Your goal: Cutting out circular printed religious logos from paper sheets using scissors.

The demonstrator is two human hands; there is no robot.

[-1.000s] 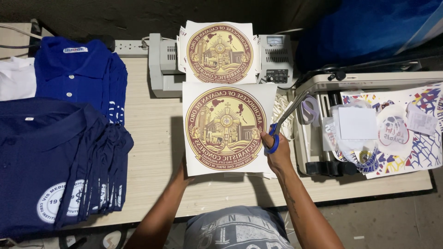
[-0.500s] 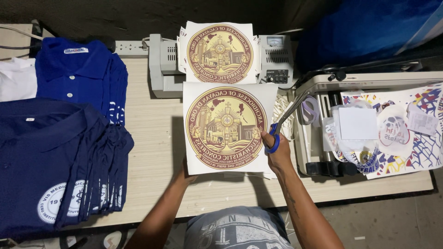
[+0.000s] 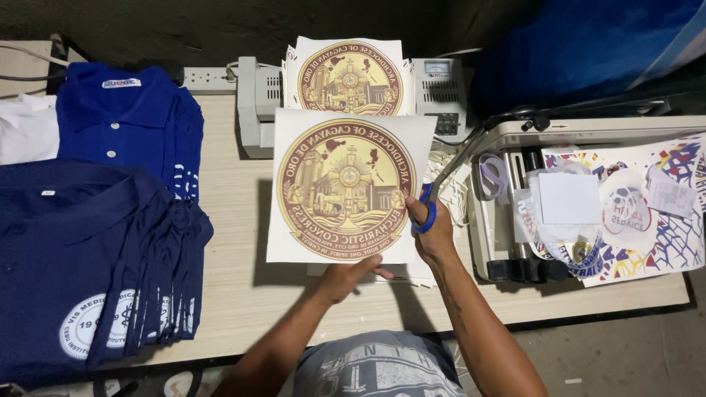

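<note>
Pale wood-grain laminate covers the desk (image 3: 235, 220) in your head view. Your left hand (image 3: 346, 278) pinches the bottom edge of a white paper sheet (image 3: 349, 187) printed with a round maroon-and-gold seal, holding it flat above the desk. Your right hand (image 3: 434, 234) is closed through the blue plastic handles of the scissors (image 3: 441, 187), whose thin metal blades angle up beside the sheet's right edge. More printed sheets (image 3: 349, 73) rest on a boxy grey machine (image 3: 257, 103) behind. Folded navy polo shirts (image 3: 81, 250) lie stacked at your left.
</note>
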